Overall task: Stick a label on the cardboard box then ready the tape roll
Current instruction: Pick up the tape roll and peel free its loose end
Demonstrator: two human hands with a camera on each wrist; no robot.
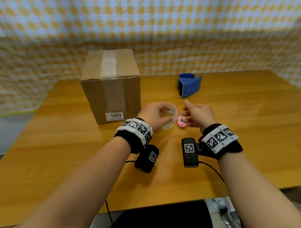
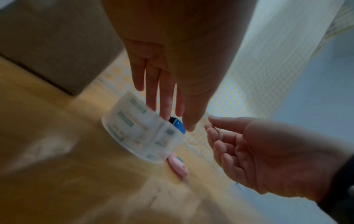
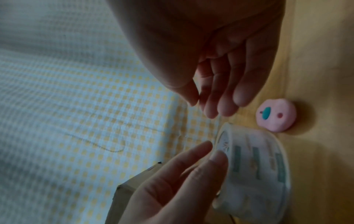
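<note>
The cardboard box stands left of centre, a white label printed 4005 low on its front. Just right of it a clear tape roll lies on the table. My left hand arches over the roll. In the left wrist view its fingers are fairly straight, their tips at the rim of the roll. My right hand hovers right of the roll, fingers loosely bent, thumb close to them, nothing visible in it.
A small pink apple-shaped thing lies between my hands beside the roll. A blue tape dispenser sits further back on the wooden table. Checked cloth hangs behind the table.
</note>
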